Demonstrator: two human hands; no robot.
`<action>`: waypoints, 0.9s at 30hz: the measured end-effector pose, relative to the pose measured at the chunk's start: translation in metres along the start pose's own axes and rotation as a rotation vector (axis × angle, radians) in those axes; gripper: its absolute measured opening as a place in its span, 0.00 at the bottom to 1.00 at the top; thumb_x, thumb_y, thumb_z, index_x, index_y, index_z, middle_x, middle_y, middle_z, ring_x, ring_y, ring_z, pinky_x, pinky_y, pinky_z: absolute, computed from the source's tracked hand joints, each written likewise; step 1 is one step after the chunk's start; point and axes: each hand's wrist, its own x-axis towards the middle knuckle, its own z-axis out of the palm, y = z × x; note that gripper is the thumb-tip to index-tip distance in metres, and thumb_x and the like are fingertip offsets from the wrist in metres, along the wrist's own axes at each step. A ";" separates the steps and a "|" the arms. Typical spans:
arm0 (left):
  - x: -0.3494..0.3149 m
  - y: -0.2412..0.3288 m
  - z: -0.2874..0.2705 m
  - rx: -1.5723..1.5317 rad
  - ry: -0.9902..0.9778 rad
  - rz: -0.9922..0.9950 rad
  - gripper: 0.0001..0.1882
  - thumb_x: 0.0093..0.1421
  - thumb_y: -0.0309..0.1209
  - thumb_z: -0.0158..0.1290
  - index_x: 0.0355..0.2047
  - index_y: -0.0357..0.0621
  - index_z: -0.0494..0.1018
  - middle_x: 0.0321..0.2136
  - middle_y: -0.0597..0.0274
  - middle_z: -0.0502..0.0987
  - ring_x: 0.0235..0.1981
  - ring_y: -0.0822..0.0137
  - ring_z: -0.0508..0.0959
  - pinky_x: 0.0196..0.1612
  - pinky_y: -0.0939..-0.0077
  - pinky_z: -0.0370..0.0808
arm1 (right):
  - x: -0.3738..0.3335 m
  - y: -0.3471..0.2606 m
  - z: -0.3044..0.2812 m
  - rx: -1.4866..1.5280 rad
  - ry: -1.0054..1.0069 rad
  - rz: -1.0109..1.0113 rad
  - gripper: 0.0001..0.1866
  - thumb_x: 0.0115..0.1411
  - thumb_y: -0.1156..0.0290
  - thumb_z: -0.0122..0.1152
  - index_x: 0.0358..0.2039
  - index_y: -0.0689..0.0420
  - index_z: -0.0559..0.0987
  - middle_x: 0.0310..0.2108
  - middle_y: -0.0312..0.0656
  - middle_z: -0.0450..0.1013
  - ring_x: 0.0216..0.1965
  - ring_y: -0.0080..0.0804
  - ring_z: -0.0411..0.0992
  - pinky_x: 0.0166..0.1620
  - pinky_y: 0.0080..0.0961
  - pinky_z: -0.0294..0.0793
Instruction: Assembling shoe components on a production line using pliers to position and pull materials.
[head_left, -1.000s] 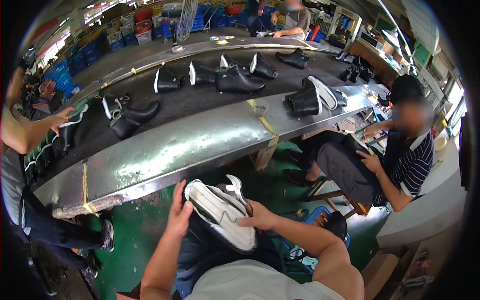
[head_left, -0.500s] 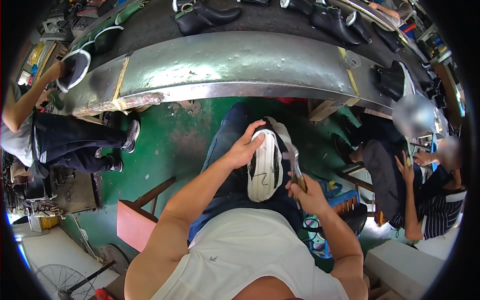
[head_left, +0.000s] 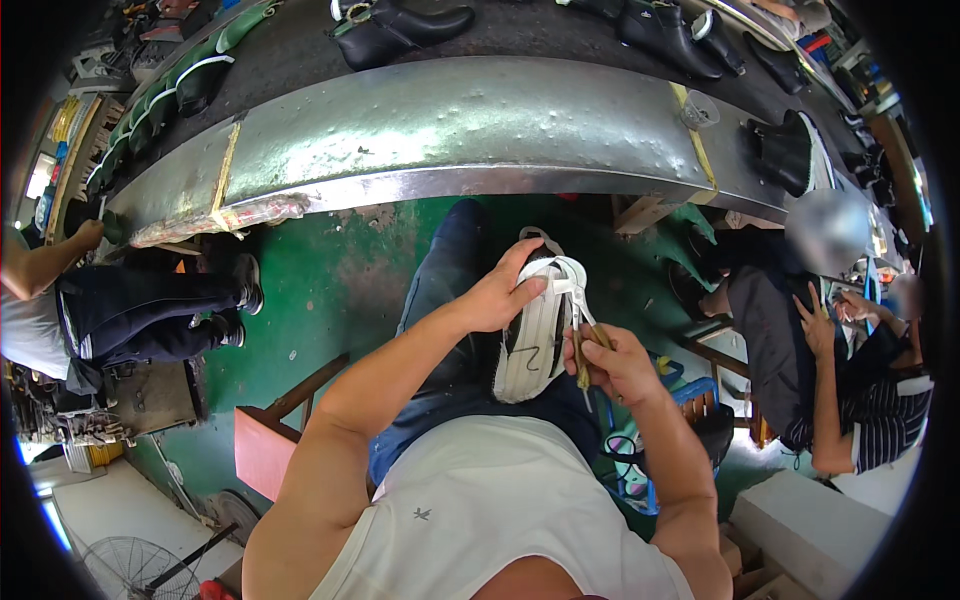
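Note:
A shoe [head_left: 528,350] lies bottom up across my lap, its pale underside bearing a dark curved mark. My left hand [head_left: 497,296] is closed around its far end, the thumb pressed on the white edge. In my right hand [head_left: 613,360] is a pair of pincers [head_left: 577,310], held by their handles, which are spread apart. The pincers' jaws meet the shoe's far right edge by a white strip [head_left: 556,266]; whether they grip the strip I cannot make out.
Ahead runs a long metal-edged bench [head_left: 450,125] with black boots [head_left: 385,35] on it. A person [head_left: 150,305] stands at the left; another person [head_left: 865,410] sits at the right. A pink-topped stool [head_left: 265,448] and a blue basket [head_left: 690,400] flank me.
The pincers have moved up against the shoe's far edge and their handles have spread. The shoe has tilted slightly. At the left, the person's hand has lowered, and the shoe it held is out of sight.

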 end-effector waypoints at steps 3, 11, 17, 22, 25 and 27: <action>0.003 -0.003 0.000 0.019 -0.019 -0.007 0.35 0.71 0.38 0.48 0.70 0.36 0.49 0.69 0.38 0.53 0.71 0.44 0.56 0.71 0.63 0.55 | 0.001 0.002 -0.001 0.201 0.040 0.003 0.14 0.68 0.72 0.52 0.50 0.66 0.76 0.35 0.39 0.77 0.33 0.25 0.74 0.35 0.18 0.72; 0.003 -0.007 0.000 0.151 0.001 0.027 0.33 0.70 0.37 0.49 0.69 0.36 0.52 0.67 0.38 0.56 0.69 0.43 0.59 0.70 0.62 0.58 | 0.012 -0.022 -0.021 -0.781 0.050 -0.062 0.11 0.64 0.68 0.59 0.42 0.62 0.76 0.28 0.39 0.75 0.26 0.25 0.72 0.32 0.26 0.74; -0.004 -0.037 -0.016 0.018 0.028 -0.101 0.28 0.69 0.35 0.51 0.66 0.38 0.59 0.65 0.44 0.62 0.67 0.51 0.64 0.68 0.66 0.60 | 0.050 0.026 -0.012 -0.692 0.145 -0.082 0.12 0.64 0.69 0.59 0.43 0.63 0.75 0.29 0.43 0.76 0.27 0.33 0.76 0.34 0.33 0.76; -0.013 -0.054 -0.031 -0.287 -0.043 -0.161 0.31 0.70 0.36 0.53 0.70 0.46 0.57 0.63 0.55 0.65 0.64 0.64 0.65 0.65 0.71 0.62 | 0.063 0.044 -0.009 -1.106 0.235 -0.521 0.13 0.62 0.74 0.57 0.46 0.66 0.72 0.36 0.60 0.76 0.40 0.60 0.76 0.45 0.49 0.76; -0.012 -0.016 -0.030 -0.543 0.027 -0.359 0.32 0.69 0.35 0.55 0.70 0.47 0.58 0.59 0.59 0.70 0.60 0.67 0.69 0.62 0.73 0.66 | 0.044 0.025 0.011 -1.429 0.291 -0.365 0.12 0.61 0.76 0.56 0.45 0.64 0.72 0.36 0.58 0.76 0.40 0.60 0.76 0.44 0.48 0.76; -0.005 -0.010 -0.022 -0.653 0.158 -0.518 0.31 0.68 0.35 0.56 0.69 0.47 0.61 0.56 0.60 0.73 0.57 0.68 0.71 0.60 0.74 0.68 | 0.041 0.016 0.021 -1.536 0.289 -0.327 0.12 0.60 0.77 0.56 0.43 0.65 0.72 0.37 0.59 0.76 0.41 0.59 0.76 0.45 0.48 0.76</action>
